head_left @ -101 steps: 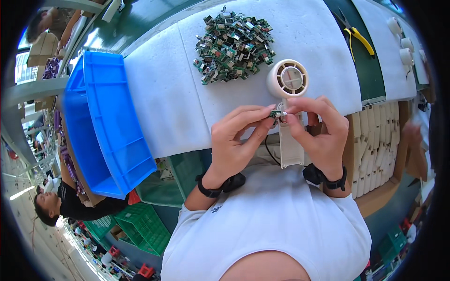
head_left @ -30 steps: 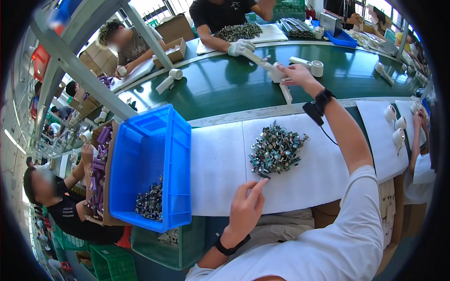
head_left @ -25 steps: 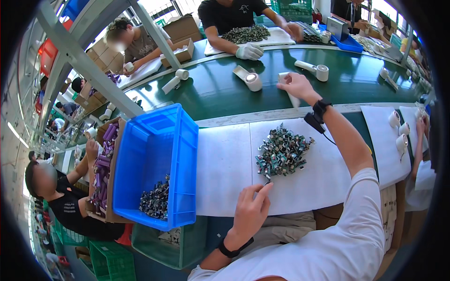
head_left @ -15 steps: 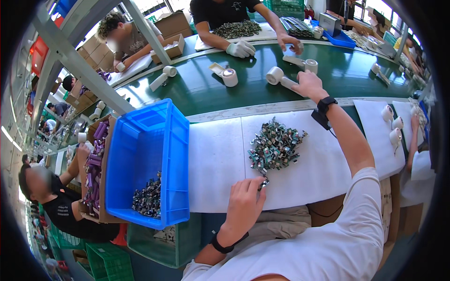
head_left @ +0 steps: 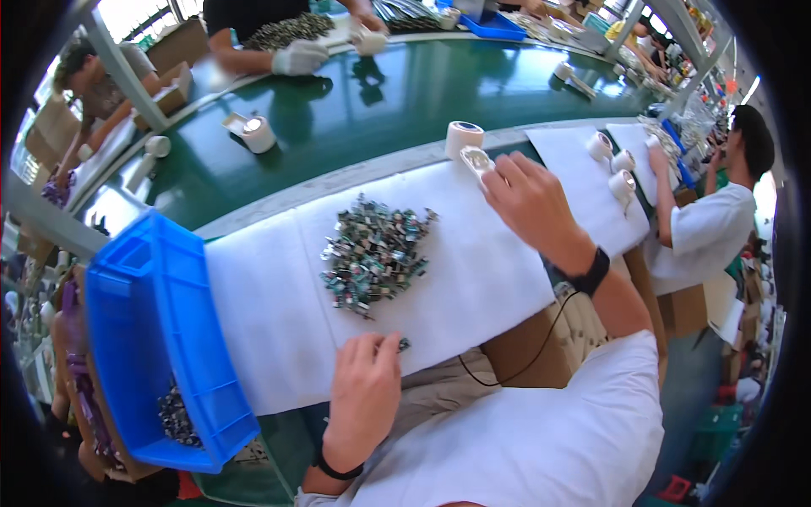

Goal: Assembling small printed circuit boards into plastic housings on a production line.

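My right hand (head_left: 532, 204) — closed round the handle of a white plastic round-headed fan (head_left: 463, 145), by the far edge of the white foam sheet (head_left: 270, 338) | my left hand (head_left: 365, 393) — narrow pinch on a small green circuit board (head_left: 404, 344), near the heaped green-and-silver boards (head_left: 376, 258)

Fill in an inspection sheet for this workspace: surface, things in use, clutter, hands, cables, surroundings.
Surface: white foam sheet beside a green conveyor belt.
Things in use: white fan unit; small circuit board; circuit-board pile on the sheet.
Clutter: blue bin at left, with boards inside.
Hands: right hand holds the fan unit; left hand has the small circuit board at its fingertips, grip unclear.
Cables: black cable looping beside the sheet's near edge.
Surroundings: co-worker's gloved hand across the belt; co-worker in white at right.
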`<state>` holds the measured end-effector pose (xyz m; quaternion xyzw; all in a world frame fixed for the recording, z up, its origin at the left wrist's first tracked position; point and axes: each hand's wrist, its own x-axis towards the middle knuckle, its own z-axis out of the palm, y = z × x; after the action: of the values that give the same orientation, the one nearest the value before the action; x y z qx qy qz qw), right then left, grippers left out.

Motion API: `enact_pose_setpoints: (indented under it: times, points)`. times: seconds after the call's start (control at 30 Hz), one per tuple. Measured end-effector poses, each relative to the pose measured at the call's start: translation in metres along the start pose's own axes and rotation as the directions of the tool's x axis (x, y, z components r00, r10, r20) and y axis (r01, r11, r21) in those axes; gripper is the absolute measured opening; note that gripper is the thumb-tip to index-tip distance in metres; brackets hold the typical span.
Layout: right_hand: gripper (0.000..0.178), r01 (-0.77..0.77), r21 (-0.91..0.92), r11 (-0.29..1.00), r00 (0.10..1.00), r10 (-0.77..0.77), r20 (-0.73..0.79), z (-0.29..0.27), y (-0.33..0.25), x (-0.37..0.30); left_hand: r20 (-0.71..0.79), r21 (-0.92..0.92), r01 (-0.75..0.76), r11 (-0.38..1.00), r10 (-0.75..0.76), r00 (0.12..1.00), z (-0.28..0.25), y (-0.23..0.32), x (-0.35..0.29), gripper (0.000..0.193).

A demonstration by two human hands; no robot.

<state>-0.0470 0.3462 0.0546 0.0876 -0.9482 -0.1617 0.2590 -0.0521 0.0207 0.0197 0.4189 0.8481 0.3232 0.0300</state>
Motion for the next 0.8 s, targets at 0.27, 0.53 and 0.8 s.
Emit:
enact_pose_setpoints:
  times: [0.27, 0.53, 0.8]
  points:
    - [0.029, -0.173, 0.469, 0.866, 0.985, 0.142, 0.101, -0.065, -0.109, -0.090, 0.000, -0.310, 0.037, 0.950, -0.039, 0.999, 0.007, -0.001, 0.009, 0.027]
    - [0.035, -0.504, 0.602, 0.619, 0.862, 0.406, 0.303, -0.057, -0.100, -0.085, 0.074, -0.729, 0.114, 0.675, -0.088, 0.993, 0.039, -0.007, 0.006, 0.026]
    - [0.035, -0.267, 0.578, 0.771, 0.942, 0.083, 0.325, -0.047, -0.087, -0.062, 0.071, -0.885, 0.112, 0.452, -0.107, 0.992, 0.053, 0.003, 0.009, 0.027]
